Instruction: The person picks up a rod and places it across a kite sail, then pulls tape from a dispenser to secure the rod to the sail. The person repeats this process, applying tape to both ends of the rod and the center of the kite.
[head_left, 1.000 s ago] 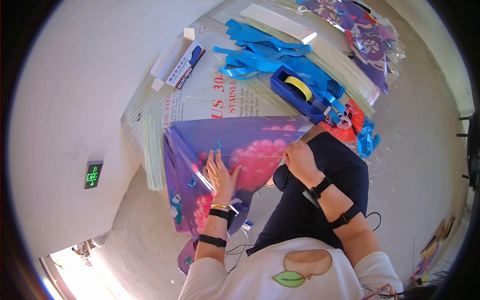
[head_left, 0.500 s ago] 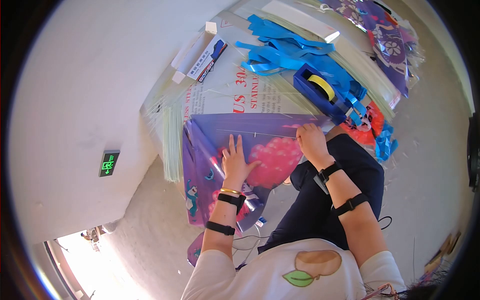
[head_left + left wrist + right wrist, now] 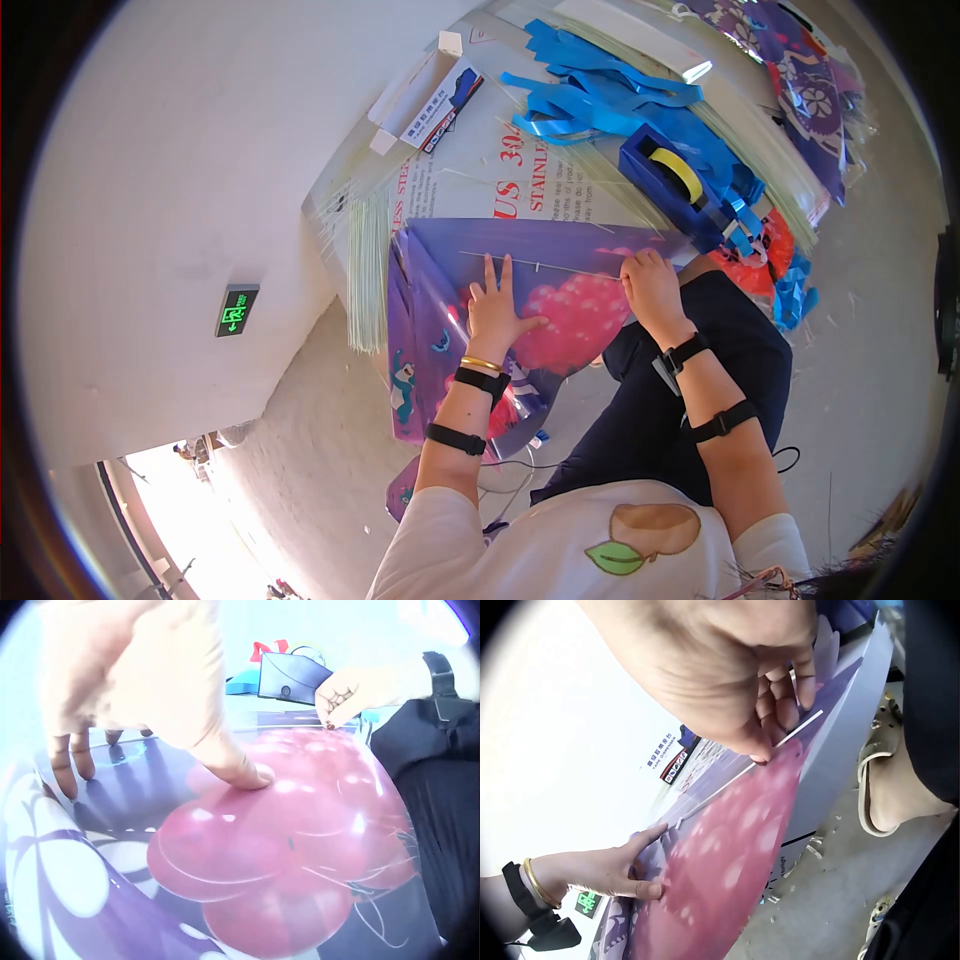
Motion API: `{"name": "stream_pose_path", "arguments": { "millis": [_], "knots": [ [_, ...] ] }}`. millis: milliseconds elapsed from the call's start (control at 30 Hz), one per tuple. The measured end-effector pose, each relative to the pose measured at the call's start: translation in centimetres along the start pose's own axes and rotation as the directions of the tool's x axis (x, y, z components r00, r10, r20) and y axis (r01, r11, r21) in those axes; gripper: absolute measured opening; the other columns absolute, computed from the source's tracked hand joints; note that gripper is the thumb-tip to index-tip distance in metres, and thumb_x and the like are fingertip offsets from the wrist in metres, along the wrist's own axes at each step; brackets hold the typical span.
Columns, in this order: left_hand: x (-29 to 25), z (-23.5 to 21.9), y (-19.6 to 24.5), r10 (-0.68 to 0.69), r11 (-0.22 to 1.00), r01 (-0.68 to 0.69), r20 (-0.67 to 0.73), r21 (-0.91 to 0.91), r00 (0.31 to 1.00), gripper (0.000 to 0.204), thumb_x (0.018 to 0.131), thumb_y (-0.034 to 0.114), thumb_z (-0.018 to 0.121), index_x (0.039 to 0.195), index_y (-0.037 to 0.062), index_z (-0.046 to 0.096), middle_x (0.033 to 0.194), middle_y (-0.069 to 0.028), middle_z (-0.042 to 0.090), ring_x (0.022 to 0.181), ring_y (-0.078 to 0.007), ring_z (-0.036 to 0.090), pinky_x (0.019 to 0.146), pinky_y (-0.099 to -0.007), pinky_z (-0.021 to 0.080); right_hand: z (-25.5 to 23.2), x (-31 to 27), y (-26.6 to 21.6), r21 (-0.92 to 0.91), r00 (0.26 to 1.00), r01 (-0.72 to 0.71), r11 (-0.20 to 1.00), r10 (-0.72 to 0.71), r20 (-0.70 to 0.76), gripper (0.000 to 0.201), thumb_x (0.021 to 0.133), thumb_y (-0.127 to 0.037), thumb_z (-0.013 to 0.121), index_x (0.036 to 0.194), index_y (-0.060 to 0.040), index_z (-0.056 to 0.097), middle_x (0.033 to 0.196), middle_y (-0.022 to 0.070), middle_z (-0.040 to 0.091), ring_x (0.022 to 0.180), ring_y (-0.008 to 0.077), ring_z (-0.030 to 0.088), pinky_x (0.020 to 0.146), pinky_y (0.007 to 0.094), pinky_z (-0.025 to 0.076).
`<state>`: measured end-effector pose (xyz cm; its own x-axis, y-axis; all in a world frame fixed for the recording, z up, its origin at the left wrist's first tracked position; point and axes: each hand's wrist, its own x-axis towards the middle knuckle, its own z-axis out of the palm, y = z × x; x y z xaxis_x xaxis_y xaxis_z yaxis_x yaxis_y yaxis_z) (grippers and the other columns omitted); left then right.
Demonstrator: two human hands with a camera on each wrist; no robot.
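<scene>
A purple printed plastic sheet [image 3: 425, 240] with pink balloon pictures [image 3: 572, 318] lies over the near edge of the work surface. My left hand [image 3: 493, 318] rests on it with fingers spread, the thumb [image 3: 244, 774] touching the pink print. Across the sheet, close to its far edge, runs a thin white rod [image 3: 575, 271] with a small white piece partway along. My right hand [image 3: 652, 290] pinches this rod [image 3: 724, 785] near its right end between thumb and fingers. In the right wrist view, the rod's end sticks out past the fingertips.
A blue tape dispenser [image 3: 640, 160] with yellow core stands beyond my right hand. Blue ribbon strips [image 3: 560, 100] lie farther back. An open white box [image 3: 425, 100] sits at the far left, near a bundle of thin pale rods [image 3: 368, 290]. Red plastic [image 3: 745, 270] lies right.
The rod has moved away from me across the sheet, toward its far edge, with my right hand pinching it. My left hand's fingers have spread wider. The head view has shifted.
</scene>
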<state>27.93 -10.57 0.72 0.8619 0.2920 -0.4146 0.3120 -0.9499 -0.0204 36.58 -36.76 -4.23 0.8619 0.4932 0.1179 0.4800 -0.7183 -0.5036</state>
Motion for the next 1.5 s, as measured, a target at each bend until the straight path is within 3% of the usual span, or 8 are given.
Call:
{"name": "stream_pose_path", "arguments": {
  "millis": [567,767,933,1167,1233,1333,1500],
  "knots": [
    [0.3,-0.1,-0.1,-0.003,1.000,0.003,-0.013,-0.005,1.000,0.144,0.054,0.059,0.095,0.166,0.0151,0.017,0.172,-0.0175,0.013,0.118,-0.0406,0.052,0.099,-0.0464,0.054,0.5,0.5,-0.4,0.045,0.999,0.010,0.999,-0.008,-0.040,0.004,0.085,-0.010,0.067,0.083,-0.0108,0.064,0.090,0.0074,0.063,0.097,0.0303,0.061,0.090,0.0436,0.047],
    [0.5,0.2,-0.4,0.019,1.000,-0.019,-0.046,0.007,0.999,0.146,0.050,0.061,0.095,0.166,0.0135,0.020,0.171,-0.0196,0.017,0.113,-0.0411,0.053,0.098,-0.0454,0.054,-0.4,1.2,-2.0,0.065,0.998,-0.001,0.998,0.005,-0.062,0.012,0.082,-0.008,0.071,0.091,-0.0105,0.065,0.096,0.0077,0.063,0.100,0.0306,0.059,0.090,0.0429,0.047],
    [0.6,1.0,-0.8,0.032,0.999,-0.033,-0.076,-0.008,0.997,0.146,0.049,0.059,0.096,0.165,0.0133,0.021,0.171,-0.0206,0.017,0.113,-0.0415,0.054,0.097,-0.0464,0.054,2.2,4.4,-5.1,0.197,0.992,0.072,0.978,-0.091,0.088,0.024,0.079,-0.012,0.077,0.099,-0.0092,0.065,0.103,0.0084,0.063,0.107,0.0307,0.058,0.091,0.0428,0.048],
    [0.7,0.7,-0.5,0.033,0.999,-0.033,-0.058,-0.004,0.998,0.146,0.048,0.056,0.096,0.165,0.0128,0.021,0.170,-0.0219,0.017,0.114,-0.0414,0.054,0.097,-0.0491,0.055,6.6,7.7,-8.8,0.249,0.986,0.094,0.964,-0.124,0.108,0.034,0.077,-0.019,0.081,0.105,-0.0078,0.065,0.106,0.0096,0.063,0.109,0.0298,0.058,0.091,0.0419,0.048],
    [0.8,0.6,-0.5,0.025,1.000,-0.025,-0.027,-0.001,0.999,0.145,0.049,0.056,0.096,0.165,0.0127,0.019,0.171,-0.0213,0.014,0.117,-0.0406,0.054,0.097,-0.0495,0.055,7.3,8.2,-9.3,0.208,0.994,0.086,0.974,-0.098,0.048,0.029,0.075,-0.016,0.081,0.095,-0.0088,0.062,0.100,0.0091,0.061,0.103,0.0316,0.058,0.087,0.0437,0.048],
    [0.8,0.7,-0.4,0.020,1.000,-0.020,-0.030,0.004,0.999,0.146,0.048,0.056,0.096,0.165,0.0121,0.020,0.171,-0.0215,0.014,0.116,-0.0406,0.054,0.097,-0.0496,0.055,7.2,8.5,-9.2,0.140,0.981,0.057,0.988,-0.081,0.175,0.034,0.077,-0.019,0.080,0.105,-0.0071,0.065,0.107,0.0099,0.063,0.110,0.0285,0.058,0.092,0.0412,0.049],
    [0.9,0.7,-0.4,0.010,1.000,-0.011,-0.029,-0.010,1.000,0.147,0.046,0.055,0.096,0.165,0.0122,0.021,0.171,-0.0213,0.014,0.115,-0.0412,0.054,0.097,-0.0495,0.055,6.7,8.6,-8.8,0.136,0.975,0.079,0.988,-0.105,0.194,0.031,0.078,-0.019,0.078,0.104,-0.0060,0.065,0.106,0.0098,0.063,0.109,0.0288,0.059,0.091,0.0407,0.049]
  ]
}}
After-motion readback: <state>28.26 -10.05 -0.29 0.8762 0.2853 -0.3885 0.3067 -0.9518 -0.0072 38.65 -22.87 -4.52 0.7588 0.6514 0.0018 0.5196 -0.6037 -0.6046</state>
